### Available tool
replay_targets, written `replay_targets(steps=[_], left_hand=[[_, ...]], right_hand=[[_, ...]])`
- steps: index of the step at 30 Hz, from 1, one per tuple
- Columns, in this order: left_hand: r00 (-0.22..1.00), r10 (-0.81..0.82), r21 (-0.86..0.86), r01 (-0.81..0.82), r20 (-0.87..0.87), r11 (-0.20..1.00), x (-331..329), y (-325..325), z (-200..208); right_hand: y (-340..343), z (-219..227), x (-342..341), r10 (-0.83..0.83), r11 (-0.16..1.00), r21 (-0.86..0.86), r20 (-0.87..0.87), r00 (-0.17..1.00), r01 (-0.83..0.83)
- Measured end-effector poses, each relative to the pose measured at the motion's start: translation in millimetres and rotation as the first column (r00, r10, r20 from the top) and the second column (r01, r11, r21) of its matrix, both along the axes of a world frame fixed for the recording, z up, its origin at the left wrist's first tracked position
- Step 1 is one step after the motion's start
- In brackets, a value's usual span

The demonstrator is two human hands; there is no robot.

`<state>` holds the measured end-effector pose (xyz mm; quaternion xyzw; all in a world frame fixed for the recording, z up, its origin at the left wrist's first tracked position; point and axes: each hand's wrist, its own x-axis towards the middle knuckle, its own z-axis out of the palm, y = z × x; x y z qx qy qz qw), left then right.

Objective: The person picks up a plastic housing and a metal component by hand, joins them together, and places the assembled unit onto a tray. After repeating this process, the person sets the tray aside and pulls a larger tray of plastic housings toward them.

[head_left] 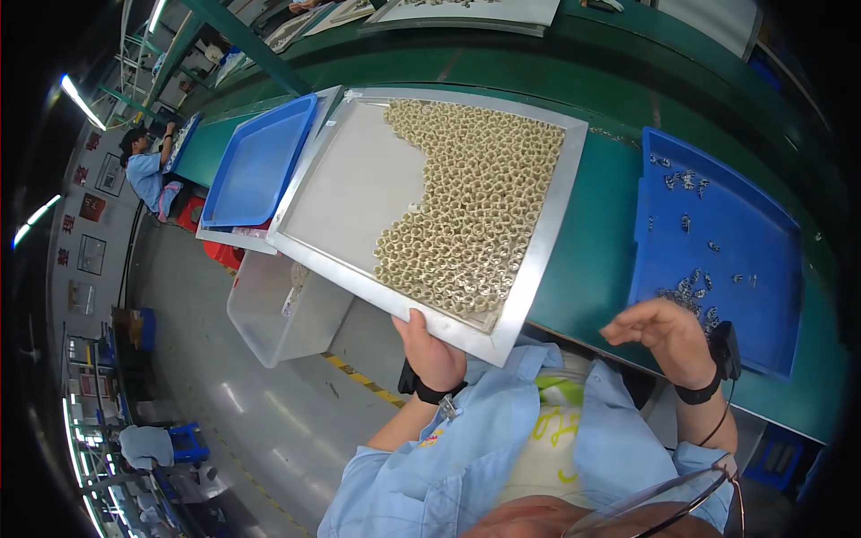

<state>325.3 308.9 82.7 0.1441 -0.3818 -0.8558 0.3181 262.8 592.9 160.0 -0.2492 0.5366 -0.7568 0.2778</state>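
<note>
A shallow tray with a wide silvery metal frame [541, 255] lies tilted across the green workbench, its near corner reaching over the bench edge. Many small cream ring-shaped parts [484, 197] pack its right side, and those nearest me show shiny metal in them. The left part of its grey base is bare. My left hand [435, 359] grips the near rim, thumb on top and fingers hidden beneath. Over the bench edge, beside a blue plastic tray [753, 332], my right hand [668, 341] hovers with fingers stretched out and nothing in it. Small shiny metal pieces [695, 291] lie scattered in that blue tray.
Another blue tray [260, 161] sits left of the framed one. Below it, a translucent plastic bin [287, 332] stands near a red stool [221, 251]. More part-filled boards [466, 13] lie at the back. A person [148, 170] works at the far left.
</note>
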Motion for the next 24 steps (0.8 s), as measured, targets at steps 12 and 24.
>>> replay_targets(steps=[12, 24], left_hand=[[0.967, -0.091, -0.295, 0.162, 0.240, 0.942, -1.8, -12.2, -15.0], [0.744, -0.124, -0.562, 0.592, 0.657, 0.577, 17.3, -91.7, -23.3]], right_hand=[[-12.1, 3.1, 6.0, 0.085, 0.987, 0.144, -0.089, 0.992, -0.071], [7.5, 7.2, 32.5, 0.005, 0.956, 0.285, -0.235, 0.972, 0.064]])
